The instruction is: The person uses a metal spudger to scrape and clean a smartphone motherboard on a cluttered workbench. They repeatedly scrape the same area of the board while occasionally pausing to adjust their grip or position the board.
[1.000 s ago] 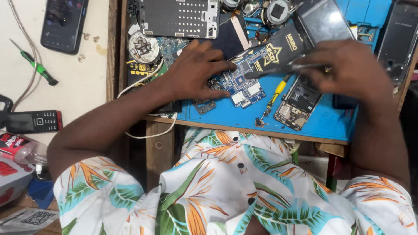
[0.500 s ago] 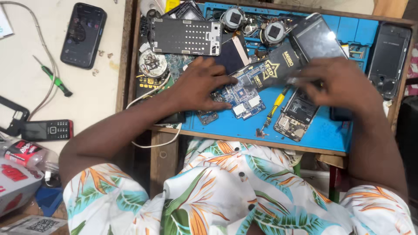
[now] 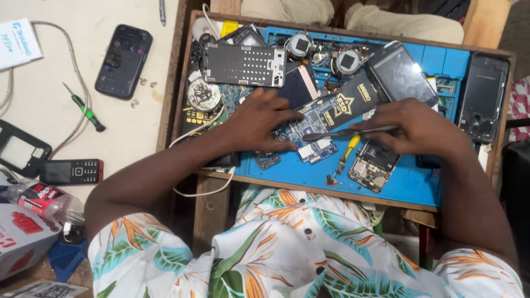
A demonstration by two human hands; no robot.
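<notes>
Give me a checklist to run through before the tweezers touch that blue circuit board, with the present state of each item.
1. Blue circuit board pinned down: ok, the left hand presses on its left end.
2. Tool in hand: ok, the right hand holds the metal tweezers, tips pointing at the board.
3. Tips on the right component: cannot tell, the parts are too small.
4. Board lying flat on the blue mat: ok, as far as it shows.
5. Room around the board: not ok, a yellow-handled screwdriver and an opened phone lie close beside it.
6. Board free of power: cannot tell.
</notes>
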